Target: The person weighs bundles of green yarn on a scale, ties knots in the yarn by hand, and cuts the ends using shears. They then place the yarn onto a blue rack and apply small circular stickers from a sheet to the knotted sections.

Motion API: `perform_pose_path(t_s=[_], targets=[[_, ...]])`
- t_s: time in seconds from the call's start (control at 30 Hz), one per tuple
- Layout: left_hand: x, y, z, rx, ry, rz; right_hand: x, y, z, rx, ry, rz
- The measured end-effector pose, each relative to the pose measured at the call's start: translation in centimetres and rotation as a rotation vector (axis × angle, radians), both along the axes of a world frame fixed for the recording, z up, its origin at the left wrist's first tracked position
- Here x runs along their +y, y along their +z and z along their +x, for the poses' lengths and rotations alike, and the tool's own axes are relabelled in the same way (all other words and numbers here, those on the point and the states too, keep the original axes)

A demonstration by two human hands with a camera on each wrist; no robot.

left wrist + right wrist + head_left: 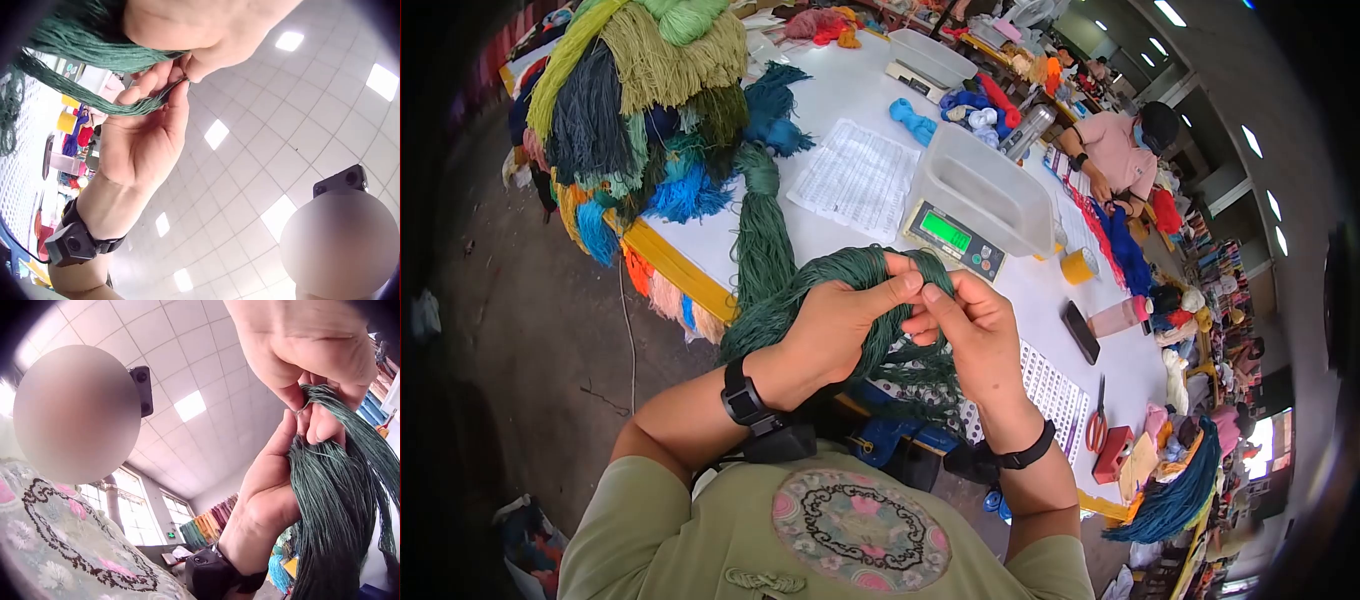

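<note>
A skein of dark green thread (pixel 795 300) hangs over my left hand (pixel 830 325) and drops toward my lap. The left thumb and fingers pinch it near its top. Close against them, my right hand (pixel 988 345) pinches threads of the same skein, thumb tip beside the left thumb tip. In the left wrist view, a thin bundle of green threads (pixel 94 105) runs across the right hand's fingers. The right wrist view shows a small twisted thread end (pixel 300 412) between the fingertips, with the thick green strands (pixel 325 494) hanging below.
Beyond the hands stand a scale (pixel 950 238) with a green display and a clear plastic tub (pixel 990 180). A printed sheet (pixel 855 180) lies left of it. Heaped skeins (pixel 670 60) fill the left corner. Rightward are a phone (pixel 1081 332), scissors (pixel 1097 420) and a seated person (pixel 1115 150).
</note>
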State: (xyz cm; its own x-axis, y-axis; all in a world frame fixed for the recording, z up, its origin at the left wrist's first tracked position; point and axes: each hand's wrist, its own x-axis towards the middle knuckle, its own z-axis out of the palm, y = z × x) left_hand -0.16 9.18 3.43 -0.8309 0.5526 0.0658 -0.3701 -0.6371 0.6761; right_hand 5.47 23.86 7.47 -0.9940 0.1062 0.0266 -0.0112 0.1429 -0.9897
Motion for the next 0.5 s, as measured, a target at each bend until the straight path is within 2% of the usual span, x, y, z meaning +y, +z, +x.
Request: perform_pose_path(t_s=[0.2, 0.43, 0.5], targets=[[0.12, 0.40, 0.19, -0.049, -0.006, -0.025, -0.20, 0.28, 0.03, 0.004, -0.049, -0.105], [0.50, -0.32, 0.03, -0.019, -0.007, -0.059, 0.15, -0.36, -0.03, 0.012, -0.020, -0.037], [0.54, -0.05, 0.06, -0.024, -0.017, -0.045, -0.17, -0.09, 0.03, 0.021, -0.062, -0.114]])
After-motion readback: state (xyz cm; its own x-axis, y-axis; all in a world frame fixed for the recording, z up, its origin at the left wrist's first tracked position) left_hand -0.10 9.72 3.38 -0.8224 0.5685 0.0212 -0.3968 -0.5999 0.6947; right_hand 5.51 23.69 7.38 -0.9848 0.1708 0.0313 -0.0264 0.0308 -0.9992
